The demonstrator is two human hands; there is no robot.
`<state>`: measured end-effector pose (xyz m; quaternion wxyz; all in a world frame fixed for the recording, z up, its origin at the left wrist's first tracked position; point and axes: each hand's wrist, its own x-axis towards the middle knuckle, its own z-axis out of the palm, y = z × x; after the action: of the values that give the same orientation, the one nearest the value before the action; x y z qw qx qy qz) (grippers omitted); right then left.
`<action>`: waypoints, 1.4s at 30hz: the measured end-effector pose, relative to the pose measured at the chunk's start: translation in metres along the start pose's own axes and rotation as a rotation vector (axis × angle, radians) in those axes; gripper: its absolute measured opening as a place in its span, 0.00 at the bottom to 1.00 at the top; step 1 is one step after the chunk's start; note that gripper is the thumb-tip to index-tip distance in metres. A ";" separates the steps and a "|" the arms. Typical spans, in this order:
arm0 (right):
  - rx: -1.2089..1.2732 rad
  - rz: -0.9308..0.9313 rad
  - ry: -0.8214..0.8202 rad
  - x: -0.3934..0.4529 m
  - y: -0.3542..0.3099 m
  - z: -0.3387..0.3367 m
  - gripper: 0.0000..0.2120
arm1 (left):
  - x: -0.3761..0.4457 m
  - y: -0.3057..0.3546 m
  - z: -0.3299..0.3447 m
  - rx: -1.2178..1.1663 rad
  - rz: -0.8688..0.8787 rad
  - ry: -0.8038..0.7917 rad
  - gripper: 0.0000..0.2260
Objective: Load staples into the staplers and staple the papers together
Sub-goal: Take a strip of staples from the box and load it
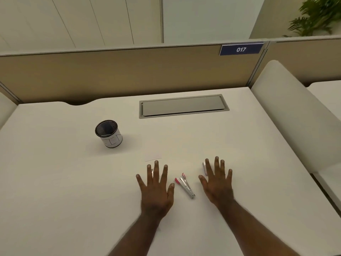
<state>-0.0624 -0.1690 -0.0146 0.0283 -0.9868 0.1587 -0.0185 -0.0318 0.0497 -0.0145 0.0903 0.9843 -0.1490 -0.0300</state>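
My left hand lies flat, fingers spread, holding nothing, just left of the pink stapler, which lies swung open on the desk. My right hand is flat and empty too, partly covering a small staple box. White paper barely shows against the desk; I could miss a sheet. A mesh pen cup stands well apart at far left, blocking nothing.

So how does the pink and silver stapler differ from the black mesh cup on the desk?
The pink and silver stapler lies flat and swung open between the two hands; the black mesh cup stands upright, farther back to the left. The stapler is long, thin and shiny, while the cup is round, dark, with a white paper band. Both sit untouched on the white desk.
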 end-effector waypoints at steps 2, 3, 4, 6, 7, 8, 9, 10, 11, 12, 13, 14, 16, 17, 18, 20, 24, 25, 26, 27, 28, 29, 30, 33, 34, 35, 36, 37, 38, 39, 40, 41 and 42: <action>-0.016 -0.016 -0.012 0.003 0.002 0.001 0.34 | 0.004 0.013 -0.002 0.021 0.042 -0.003 0.29; -0.024 -0.019 -0.029 0.004 0.003 0.002 0.31 | 0.006 0.020 -0.002 0.027 0.062 0.000 0.29; -0.026 -0.022 -0.046 0.006 0.004 0.002 0.27 | 0.007 0.027 -0.003 0.030 0.085 0.002 0.29; -0.018 -0.025 -0.070 0.011 0.005 0.005 0.25 | 0.010 0.041 -0.002 0.019 0.134 0.007 0.29; -0.014 -0.023 -0.087 0.013 0.006 0.006 0.27 | 0.011 0.047 -0.002 0.008 0.153 0.004 0.29; -0.009 -0.024 -0.096 0.016 0.007 0.007 0.27 | 0.013 0.053 -0.002 -0.001 0.165 -0.008 0.29; -0.002 -0.035 -0.092 0.018 0.009 0.007 0.26 | 0.014 0.058 -0.001 -0.005 0.169 -0.023 0.29; -0.001 -0.053 -0.084 0.020 0.011 0.008 0.25 | 0.015 0.063 -0.001 -0.007 0.166 -0.044 0.29; 0.007 -0.067 -0.097 0.022 0.013 0.010 0.22 | 0.017 0.066 -0.001 -0.009 0.160 -0.068 0.29; 0.037 -0.068 -0.127 0.025 0.015 0.011 0.20 | 0.019 0.069 -0.001 -0.019 0.158 -0.091 0.29; 0.106 -0.054 -0.151 0.027 0.017 0.011 0.19 | 0.022 0.072 -0.001 -0.054 0.162 -0.106 0.29; 0.211 -0.026 -0.171 0.029 0.018 0.010 0.17 | 0.024 0.074 -0.001 -0.127 0.167 -0.118 0.30; 0.473 0.020 -0.180 0.029 0.018 0.001 0.16 | 0.030 0.080 -0.006 -0.392 0.147 -0.140 0.32; 0.601 0.017 -0.159 0.028 0.017 -0.006 0.16 | 0.033 0.083 -0.011 -0.538 0.116 -0.132 0.32; 0.714 0.009 -0.133 0.027 0.016 -0.014 0.16 | 0.036 0.086 -0.016 -0.661 0.068 -0.120 0.32; 0.894 0.001 -0.087 0.021 0.015 -0.034 0.15 | 0.042 0.092 -0.031 -0.900 -0.071 -0.155 0.30; 1.023 -0.014 -0.087 0.010 0.011 -0.071 0.14 | 0.047 0.094 -0.054 -1.460 -0.246 -0.365 0.16; 1.023 -0.017 -0.088 0.008 0.011 -0.078 0.14 | 0.046 0.093 -0.059 -1.561 -0.247 -0.410 0.14; 1.026 -0.018 -0.081 0.006 0.010 -0.084 0.14 | 0.044 0.093 -0.061 -1.645 -0.250 -0.441 0.13; 1.028 -0.017 -0.070 0.004 0.010 -0.088 0.14 | 0.043 0.092 -0.062 -1.718 -0.255 -0.465 0.13; 1.026 -0.020 -0.057 0.002 0.009 -0.091 0.14 | 0.042 0.092 -0.063 -1.781 -0.260 -0.488 0.13; 1.020 -0.029 -0.041 0.001 0.009 -0.093 0.14 | 0.041 0.092 -0.064 -1.836 -0.266 -0.507 0.15; 1.010 -0.044 -0.024 0.000 0.008 -0.094 0.14 | 0.040 0.092 -0.065 -1.882 -0.274 -0.521 0.17; 0.974 -0.121 0.021 -0.004 0.006 -0.096 0.13 | 0.038 0.089 -0.067 -1.978 -0.292 -0.535 0.18; 0.956 -0.145 0.029 -0.006 0.006 -0.096 0.12 | 0.038 0.087 -0.068 -2.010 -0.300 -0.536 0.18; 0.933 -0.164 0.034 -0.007 0.006 -0.097 0.11 | 0.037 0.085 -0.069 -2.046 -0.308 -0.538 0.17; 0.910 -0.178 0.038 -0.008 0.006 -0.098 0.10 | 0.037 0.084 -0.069 -2.082 -0.312 -0.541 0.16; 0.893 -0.191 0.038 -0.009 0.006 -0.099 0.10 | 0.037 0.082 -0.070 -2.109 -0.308 -0.544 0.15; 0.883 -0.210 0.036 -0.010 0.006 -0.100 0.10 | 0.037 0.080 -0.071 -2.123 -0.298 -0.544 0.15; 0.875 -0.234 0.034 -0.011 0.005 -0.102 0.11 | 0.038 0.078 -0.072 -2.126 -0.283 -0.541 0.15; 0.867 -0.260 0.035 -0.012 0.005 -0.104 0.11 | 0.038 0.077 -0.072 -2.122 -0.266 -0.536 0.15; 0.857 -0.281 0.041 -0.014 0.005 -0.107 0.11 | 0.039 0.076 -0.073 -2.115 -0.250 -0.532 0.15; 0.847 -0.295 0.052 -0.015 0.005 -0.109 0.11 | 0.039 0.076 -0.073 -2.114 -0.238 -0.527 0.15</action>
<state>-0.0832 -0.1743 0.0936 0.4228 -0.8995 -0.0045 -0.1103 -0.0101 -0.0209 0.0705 0.8507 0.3807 0.0333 -0.3609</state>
